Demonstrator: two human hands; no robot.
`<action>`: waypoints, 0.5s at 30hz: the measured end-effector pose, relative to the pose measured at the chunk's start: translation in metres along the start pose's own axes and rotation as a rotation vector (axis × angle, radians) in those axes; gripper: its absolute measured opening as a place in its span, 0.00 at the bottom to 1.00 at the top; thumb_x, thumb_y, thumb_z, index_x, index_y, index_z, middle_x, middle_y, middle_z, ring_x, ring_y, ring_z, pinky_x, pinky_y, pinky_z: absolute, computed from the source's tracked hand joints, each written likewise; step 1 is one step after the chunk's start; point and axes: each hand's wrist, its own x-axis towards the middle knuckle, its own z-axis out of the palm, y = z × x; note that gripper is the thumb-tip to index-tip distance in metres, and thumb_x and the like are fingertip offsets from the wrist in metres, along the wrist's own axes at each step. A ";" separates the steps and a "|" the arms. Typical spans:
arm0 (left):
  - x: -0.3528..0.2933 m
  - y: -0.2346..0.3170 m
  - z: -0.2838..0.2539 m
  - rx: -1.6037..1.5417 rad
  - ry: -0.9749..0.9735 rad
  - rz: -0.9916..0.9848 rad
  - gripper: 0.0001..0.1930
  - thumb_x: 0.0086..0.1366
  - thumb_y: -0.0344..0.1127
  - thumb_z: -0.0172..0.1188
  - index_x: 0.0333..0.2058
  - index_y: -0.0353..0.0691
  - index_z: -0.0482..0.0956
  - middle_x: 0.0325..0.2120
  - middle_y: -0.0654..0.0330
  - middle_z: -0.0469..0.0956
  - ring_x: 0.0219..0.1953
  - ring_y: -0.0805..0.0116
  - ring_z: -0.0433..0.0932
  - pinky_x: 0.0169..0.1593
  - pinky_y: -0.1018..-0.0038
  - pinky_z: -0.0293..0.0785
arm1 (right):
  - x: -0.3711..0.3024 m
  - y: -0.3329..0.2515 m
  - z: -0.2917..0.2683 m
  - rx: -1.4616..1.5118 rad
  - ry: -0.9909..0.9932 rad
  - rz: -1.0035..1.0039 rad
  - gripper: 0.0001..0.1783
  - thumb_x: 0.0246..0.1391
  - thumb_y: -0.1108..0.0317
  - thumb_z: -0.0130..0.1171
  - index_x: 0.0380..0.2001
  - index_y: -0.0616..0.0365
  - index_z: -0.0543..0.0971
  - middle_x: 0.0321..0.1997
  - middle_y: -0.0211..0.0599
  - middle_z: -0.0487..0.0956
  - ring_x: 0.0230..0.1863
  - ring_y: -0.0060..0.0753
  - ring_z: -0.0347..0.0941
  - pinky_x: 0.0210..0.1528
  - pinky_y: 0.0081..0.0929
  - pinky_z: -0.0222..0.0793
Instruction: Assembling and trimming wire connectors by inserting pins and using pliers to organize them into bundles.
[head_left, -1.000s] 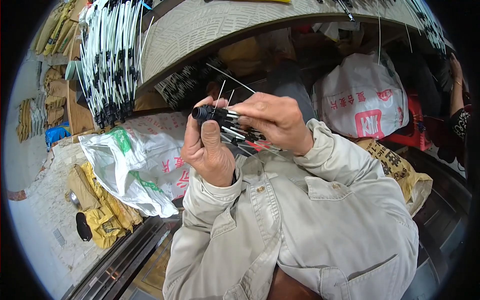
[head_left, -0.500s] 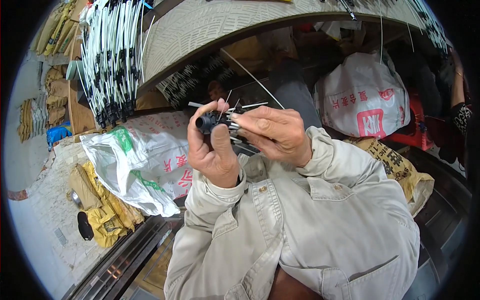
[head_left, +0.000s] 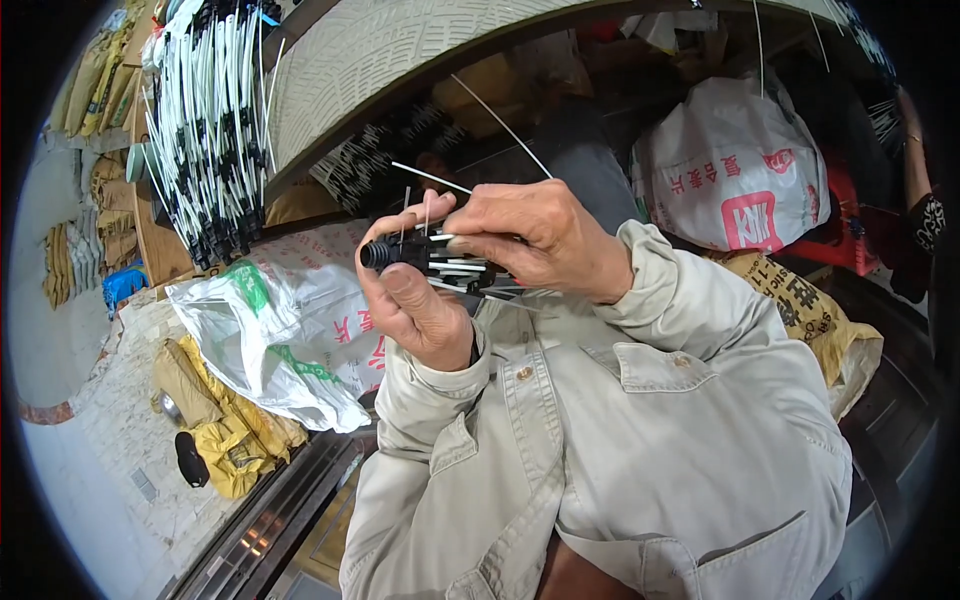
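Note:
In front of my chest, my left hand (head_left: 425,315) is closed around a black ribbed piece (head_left: 378,254) with a round end, its thumb pressed along the side. Several thin white rods (head_left: 458,267) run from this piece towards my right hand, and a few more stick up past the left fingers. My right hand (head_left: 550,240) pinches a white rod (head_left: 442,238) between thumb and fingers beside the black piece. Another white rod (head_left: 430,177) slants out from behind the right knuckles. The right fingertips partly hide how the rods join.
A dense bundle of white rods with black ends (head_left: 215,140) hangs at the table (head_left: 390,55) edge on the left. White printed sacks (head_left: 270,310) (head_left: 735,160) stand on both sides. Yellow bags (head_left: 225,430) lie at lower left. Another person's arm (head_left: 915,160) shows at far right.
My left hand and the black piece have moved slightly left and tilted, showing more of the rods. My right hand has shifted a little left and up. The whole view has turned slightly.

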 end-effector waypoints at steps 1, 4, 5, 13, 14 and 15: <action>0.000 0.001 0.000 0.001 -0.003 -0.002 0.26 0.66 0.53 0.37 0.41 0.30 0.63 0.36 0.44 0.72 0.42 0.56 0.73 0.51 0.62 0.67 | 0.001 0.001 -0.001 0.023 -0.028 0.001 0.08 0.41 0.77 0.61 0.29 0.63 0.76 0.23 0.39 0.74 0.21 0.32 0.69 0.22 0.23 0.64; 0.001 0.002 0.001 0.000 -0.025 -0.025 0.26 0.65 0.52 0.37 0.43 0.29 0.59 0.37 0.44 0.72 0.43 0.58 0.73 0.56 0.57 0.60 | 0.003 0.006 0.000 0.083 -0.031 -0.035 0.08 0.41 0.76 0.61 0.29 0.64 0.76 0.23 0.39 0.74 0.22 0.34 0.71 0.22 0.25 0.65; 0.000 0.002 0.003 0.018 -0.016 -0.025 0.26 0.65 0.53 0.36 0.43 0.29 0.59 0.37 0.44 0.72 0.43 0.58 0.73 0.56 0.57 0.60 | 0.004 0.006 -0.001 0.084 -0.030 -0.034 0.08 0.41 0.76 0.61 0.29 0.64 0.76 0.23 0.39 0.74 0.22 0.34 0.71 0.22 0.25 0.65; 0.000 0.000 0.008 0.033 -0.023 0.062 0.12 0.59 0.28 0.47 0.40 0.32 0.57 0.33 0.47 0.73 0.41 0.56 0.74 0.57 0.52 0.56 | -0.001 -0.008 -0.011 -0.031 -0.109 -0.029 0.07 0.43 0.76 0.60 0.29 0.63 0.75 0.23 0.40 0.74 0.22 0.38 0.70 0.22 0.26 0.65; 0.000 0.002 0.009 0.005 -0.048 0.075 0.12 0.59 0.28 0.46 0.40 0.33 0.57 0.32 0.47 0.73 0.41 0.55 0.74 0.57 0.52 0.56 | -0.002 -0.010 -0.013 0.013 -0.116 0.005 0.08 0.42 0.76 0.60 0.30 0.64 0.75 0.23 0.38 0.74 0.21 0.34 0.71 0.23 0.24 0.64; 0.000 0.003 0.009 -0.022 -0.072 0.089 0.12 0.59 0.28 0.46 0.40 0.33 0.57 0.32 0.47 0.73 0.41 0.54 0.74 0.57 0.52 0.56 | -0.002 -0.012 -0.016 0.105 -0.136 0.069 0.08 0.43 0.77 0.59 0.30 0.64 0.75 0.23 0.37 0.74 0.22 0.31 0.71 0.23 0.22 0.65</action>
